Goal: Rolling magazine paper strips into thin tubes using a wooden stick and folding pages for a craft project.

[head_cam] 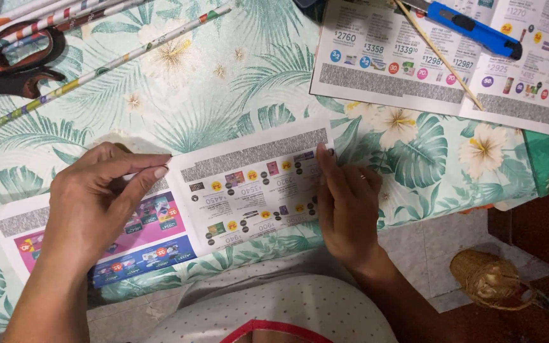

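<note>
You are working with a long strip of catalogue paper (249, 184) that is lying flat on the table (236, 89), close to the edge nearest you. Your left hand (93, 203) is pressing down on the left part of the strip, with the fingers bent and the fingertips touching the paper near a fold; it is not closed around anything. Your right hand (347, 209) is lying open and flat along the right end of the strip, holding that end still. The paper looks very thin and light, so it is probably bending and sliding easily on the smooth leafy tablecloth, and it could tear if you are pulling hard. The edges and corners look like the best places to hold it, pinching softly. Farther away, a bigger catalogue sheet (440, 57), a blue cutter (471, 28), a thin wooden stick (440, 54), some rolled paper tubes (96, 70) and scissors (14, 67) are resting.
</note>
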